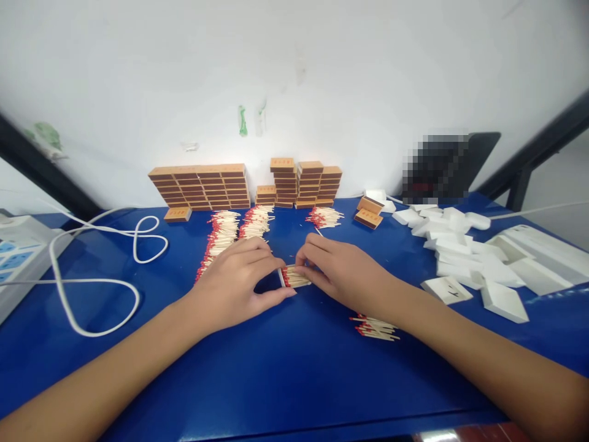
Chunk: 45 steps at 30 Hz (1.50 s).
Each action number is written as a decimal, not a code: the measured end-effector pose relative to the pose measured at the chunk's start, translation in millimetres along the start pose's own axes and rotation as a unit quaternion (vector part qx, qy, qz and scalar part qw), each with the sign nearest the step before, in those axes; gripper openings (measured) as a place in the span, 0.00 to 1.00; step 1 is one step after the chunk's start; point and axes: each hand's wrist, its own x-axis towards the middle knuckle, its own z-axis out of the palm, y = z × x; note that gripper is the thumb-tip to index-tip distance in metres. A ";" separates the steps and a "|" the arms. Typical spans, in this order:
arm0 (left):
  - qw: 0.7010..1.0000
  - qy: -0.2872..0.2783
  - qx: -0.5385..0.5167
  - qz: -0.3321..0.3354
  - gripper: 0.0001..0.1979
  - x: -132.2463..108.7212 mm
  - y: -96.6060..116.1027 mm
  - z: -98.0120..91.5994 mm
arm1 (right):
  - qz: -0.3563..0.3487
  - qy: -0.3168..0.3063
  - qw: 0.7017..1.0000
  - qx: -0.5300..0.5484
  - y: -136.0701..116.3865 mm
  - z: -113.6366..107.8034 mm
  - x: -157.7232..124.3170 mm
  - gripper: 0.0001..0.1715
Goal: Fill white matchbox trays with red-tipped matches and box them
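Observation:
A small white matchbox tray (280,278) lies on the blue table between my two hands, with red-headed matches (292,277) in it. My left hand (237,279) is curled around the tray's left end, thumb along the near side and fingers at the far side. At the right end, my right hand (343,270) has its fingers pinched over the matches; its fingertips partly cover them. Beyond my left hand lie two long rows of loose matches (223,230). One more pile of matches (324,217) is behind the tray, and another small pile (378,328) lies below my right wrist.
Stacked matchboxes (200,184) line the wall, with more stacks (307,184) right of them. Two matchbox sleeves (368,218) lie near a heap of white trays (460,245). A white cable (57,264) loops at left, and a dark device (478,166) leans at back right.

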 end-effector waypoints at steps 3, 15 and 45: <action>1.000 0.001 0.000 0.003 0.16 0.5 0.1 0.1 | -0.010 0.016 1.000 0.017 1.6 3.5 -0.8 0.07; 1.000 0.007 -0.001 0.000 0.16 0.1 -0.5 -0.5 | 0.130 0.111 0.983 0.062 31.8 -3.7 4.1 0.09; 1.000 -0.002 -0.010 -0.006 0.16 1.1 -0.3 -1.7 | 0.147 0.042 0.988 0.019 92.8 -8.9 1.6 0.08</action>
